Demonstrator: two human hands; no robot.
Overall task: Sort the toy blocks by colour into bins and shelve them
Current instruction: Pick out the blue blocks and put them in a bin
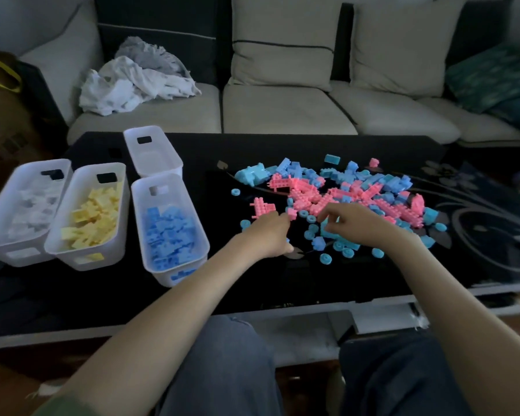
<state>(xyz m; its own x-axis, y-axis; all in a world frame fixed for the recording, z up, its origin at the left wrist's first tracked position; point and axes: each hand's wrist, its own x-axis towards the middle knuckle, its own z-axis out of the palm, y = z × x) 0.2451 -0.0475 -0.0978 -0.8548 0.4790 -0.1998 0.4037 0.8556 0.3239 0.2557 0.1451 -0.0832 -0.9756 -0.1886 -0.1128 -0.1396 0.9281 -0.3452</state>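
Sofa [282, 109]: pale fabric cushions behind everything, with a crumpled heap of white and grey laundry [138, 79] on the left seat. Not part of the job.
Table [282, 283]: glossy black top with a swirly flower print on the right side. Everything for the task sits on it.
Progress: I'd say a bit past halfway. Three colours look sorted, pink hasn't started, and no bin is shelved yet. I can't see a shelf anywhere.
Loose pile [351, 196]: pink and light blue studded plastic bricks mixed together, right of centre, with little round blue wheel-ish pieces scattered along the near edge.
White bin [27, 205]: translucent plastic tub with rounded corners and a handle slot, far left, holding white blocks.
Yellow bin [87, 217]: same kind of tub, just beside the white one, fairly full of yellow bricks.
Blue bin [168, 232]: same tub again, nearest the pile, well loaded with blue.
Empty bin [153, 151]: behind the blue one, nothing in it. My guess is it's for pink.
Left hand [267, 232]: curled down at the pile's near left edge, fingers closing around pink pieces. Can't tell exactly what it's got.
Right hand [351, 217]: fingers pinched together over the blue round bits. Can't tell whether anything is actually in the pinch.
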